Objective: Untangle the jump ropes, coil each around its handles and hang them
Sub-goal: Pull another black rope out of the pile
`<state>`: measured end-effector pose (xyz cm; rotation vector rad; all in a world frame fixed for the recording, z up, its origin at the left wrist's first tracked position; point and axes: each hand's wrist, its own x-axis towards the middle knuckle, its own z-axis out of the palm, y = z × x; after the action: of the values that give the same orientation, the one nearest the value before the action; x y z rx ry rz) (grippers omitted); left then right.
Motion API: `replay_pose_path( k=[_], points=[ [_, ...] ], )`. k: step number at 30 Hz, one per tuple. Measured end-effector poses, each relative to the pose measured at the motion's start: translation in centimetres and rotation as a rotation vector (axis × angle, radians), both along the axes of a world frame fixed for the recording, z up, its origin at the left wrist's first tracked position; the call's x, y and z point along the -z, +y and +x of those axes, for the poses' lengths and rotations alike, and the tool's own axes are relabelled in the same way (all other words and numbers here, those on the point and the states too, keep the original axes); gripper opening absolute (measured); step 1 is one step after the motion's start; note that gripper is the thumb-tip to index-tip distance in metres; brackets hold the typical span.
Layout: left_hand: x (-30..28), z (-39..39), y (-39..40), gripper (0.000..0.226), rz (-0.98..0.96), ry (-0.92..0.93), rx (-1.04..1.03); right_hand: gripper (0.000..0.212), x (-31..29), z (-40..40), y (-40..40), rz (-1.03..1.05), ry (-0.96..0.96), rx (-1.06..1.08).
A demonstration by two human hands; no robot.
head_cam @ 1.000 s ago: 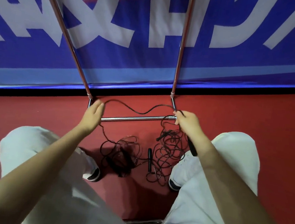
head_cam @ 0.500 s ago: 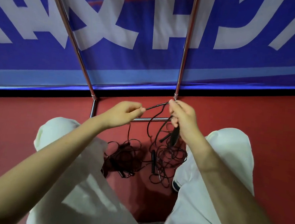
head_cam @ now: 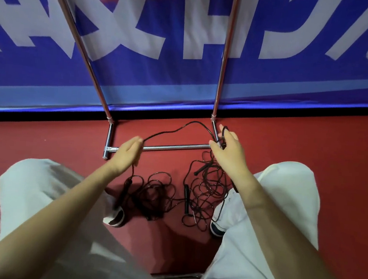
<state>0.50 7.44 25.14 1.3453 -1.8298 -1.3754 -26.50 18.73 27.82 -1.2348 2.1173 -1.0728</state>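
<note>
Hands apart: left hand (head_cam: 128, 154) and right hand (head_cam: 229, 147) each pinch one black rope (head_cam: 175, 130) stretched above the floor tangle (head_cam: 158, 195); drawing it out slowly should free snags

- The jump ropes (head_cam: 162, 195) and their handles (head_cam: 187, 198) are black.
- The floor (head_cam: 312, 139) is dull red.
- The rack (head_cam: 173, 147) is shiny chrome.
- The banner (head_cam: 184, 72) is deep blue with big white lettering and a paler blue band.
- The trousers (head_cam: 272, 213) are white.
- The shoes (head_cam: 115, 219) are white with dark trim.
</note>
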Motion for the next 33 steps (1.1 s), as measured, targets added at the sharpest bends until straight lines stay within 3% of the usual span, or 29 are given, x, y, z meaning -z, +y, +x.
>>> replay_pose_path(
  k=[2,5,7,9,11,14,17,20,24,25,27,29,30,33],
  points=[
    [-2.9,-1.9,0.6,0.02,0.007,0.049,0.098,0.055,-0.7,0.9,-0.1,-0.046,-0.01,-0.068],
    [-5.4,-3.1,1.9,0.018,-0.019,0.024,0.302,0.054,-1.4,3.5,-0.5,-0.095,-0.081,-0.364],
    [-6.5,-3.2,2.3,0.02,-0.048,0.017,0.384,0.046,-1.1,5.3,-0.7,-0.041,-0.151,-0.515],
    [-6.9,-2.7,2.0,0.03,-0.126,-0.039,0.421,0.022,-0.8,6.4,-1.1,-0.01,-0.104,-0.555],
    [-7.0,-1.8,1.4,0.036,-0.224,-0.152,0.436,0.022,-1.1,6.7,-1.6,-0.027,-0.029,-0.557],
    [-6.1,-0.7,0.7,0.03,-0.268,-0.265,0.445,0.026,-1.6,6.2,-2.2,-0.095,-0.067,-0.478],
    [-4.5,-0.8,-0.4,0.041,-0.207,-0.293,0.439,0.027,-1.8,5.2,-2.3,-0.15,-0.155,-0.314],
    [-2.6,-0.7,-1.6,0.044,-0.065,-0.381,0.428,0.029,-1.9,3.0,-1.9,-0.199,-0.409,-0.035],
    [0.4,0.3,-1.4,0.033,0.135,-0.095,0.241,0.024,-1.2,0.9,-1.2,-0.188,-0.583,0.124],
    [0.9,0.6,-1.1,0.032,0.163,-0.081,0.214,0.024,-0.8,0.7,-1.0,-0.184,-0.615,0.146],
    [1.7,1.1,-0.5,0.044,0.185,-0.25,0.235,0.024,-0.3,0.5,-1.1,-0.197,-0.658,0.2],
    [2.0,0.8,-0.2,0.056,0.204,-0.416,0.245,0.025,0.2,0.1,-1.5,-0.188,-0.618,0.233],
    [1.9,0.2,0.0,0.056,0.242,-0.392,0.206,0.026,0.5,-0.1,-1.8,-0.156,-0.538,0.234],
    [1.0,-2.6,0.6,0.04,0.514,0.033,-0.043,0.027,1.4,-0.4,-2.1,-0.062,-0.185,0.195]
  ],
)
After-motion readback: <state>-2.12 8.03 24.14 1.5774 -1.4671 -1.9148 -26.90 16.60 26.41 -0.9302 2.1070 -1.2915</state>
